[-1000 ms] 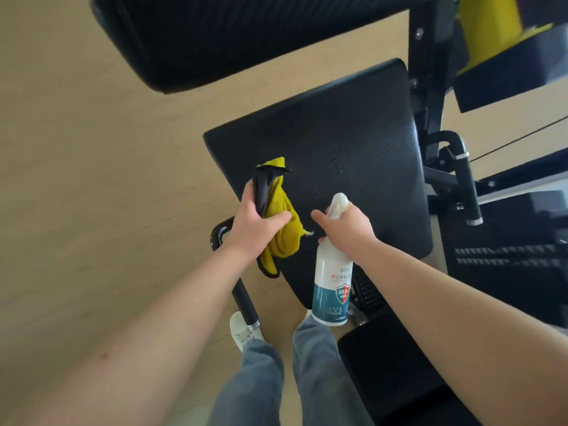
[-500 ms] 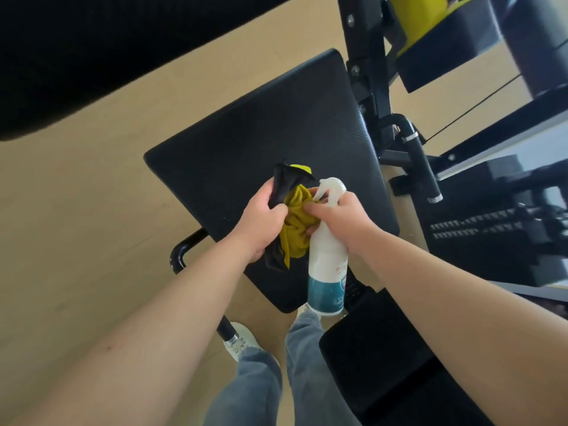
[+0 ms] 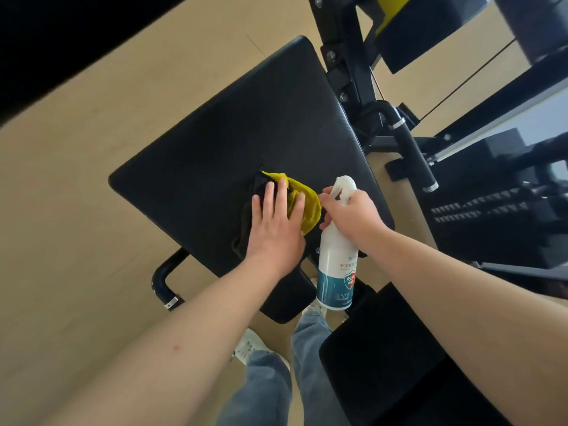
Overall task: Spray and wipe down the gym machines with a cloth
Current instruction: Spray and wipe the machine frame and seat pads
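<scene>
Wiping is judged to be the step in hand, since the cloth is pressed flat to the machine and the bottle is held aside. The next move is judged to call for firm strokes across the whole pad, out to its far corner and edges. The cloth should be kept trapped under the palm so that it does not bunch or slip free.

Nearest, jeans [image 3: 270, 392] and a pale shoe [image 3: 250, 345] are seen on the floor [image 3: 92, 149].

Just beyond, the bottle [image 3: 336, 272] is carried upright in the air over the near edge of the pad [image 3: 239, 127]. It is gripped at the neck by the right hand [image 3: 353, 219], whose fingers are curled round it below the white spray head. Whether a finger lies on the trigger cannot be told. The nozzle is turned toward the cloth.

Beside it, the left hand [image 3: 276, 229] is laid palm down, its fingers straight and slightly spread. Nothing is pinched; the cloth [image 3: 309, 204] is only pressed down. The cloth, yellow and black, lies crumpled on the near right part of the pad, with most of it covered and a yellow fold showing past the fingertips. Whether the pad is wet cannot be made out.

Farther off, the black frame [image 3: 344, 66] and a side handle [image 3: 415, 158] are seen to the right, apart from both hands and not yet reached.
</scene>
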`<state>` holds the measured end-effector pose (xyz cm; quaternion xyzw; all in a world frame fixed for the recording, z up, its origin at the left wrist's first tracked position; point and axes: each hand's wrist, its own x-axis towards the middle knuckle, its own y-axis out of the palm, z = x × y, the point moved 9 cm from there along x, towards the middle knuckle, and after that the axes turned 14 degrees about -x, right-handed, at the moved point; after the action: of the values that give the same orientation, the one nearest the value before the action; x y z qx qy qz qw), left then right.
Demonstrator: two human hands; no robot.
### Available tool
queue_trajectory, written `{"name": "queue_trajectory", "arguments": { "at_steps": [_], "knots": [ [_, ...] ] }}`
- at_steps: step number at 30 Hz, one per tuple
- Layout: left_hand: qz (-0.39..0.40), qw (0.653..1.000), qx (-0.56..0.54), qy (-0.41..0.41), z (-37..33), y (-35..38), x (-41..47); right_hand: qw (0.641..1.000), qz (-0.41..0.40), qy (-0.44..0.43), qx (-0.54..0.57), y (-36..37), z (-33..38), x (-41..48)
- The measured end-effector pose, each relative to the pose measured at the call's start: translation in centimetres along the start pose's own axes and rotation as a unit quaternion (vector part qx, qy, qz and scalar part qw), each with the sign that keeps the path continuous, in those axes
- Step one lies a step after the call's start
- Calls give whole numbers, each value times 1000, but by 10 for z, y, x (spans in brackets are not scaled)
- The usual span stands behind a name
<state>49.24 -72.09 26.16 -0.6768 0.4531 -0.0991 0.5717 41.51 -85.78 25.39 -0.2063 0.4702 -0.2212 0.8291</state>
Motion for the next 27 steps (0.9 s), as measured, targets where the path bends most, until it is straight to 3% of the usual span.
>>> {"name": "queue_trajectory", "arguments": {
  "at_steps": [5,10,15,23,27],
  "knots": [
    [27,997,68,-6,14,22,17,1000,-21,8,-13,-2,2,14],
    [36,992,114,34,27,20,29,990,-65,-33,-124,-18,27,29],
    [-33,992,120,2,41,-17,59,972,-84,-100,-195,-28,70,43],
    [-142,982,77,-94,61,-68,102,978,-39,-136,-152,-15,90,65],
    [-198,972,54,-113,70,-94,123,979,-81,-149,-110,-25,90,66]
  ]
}}
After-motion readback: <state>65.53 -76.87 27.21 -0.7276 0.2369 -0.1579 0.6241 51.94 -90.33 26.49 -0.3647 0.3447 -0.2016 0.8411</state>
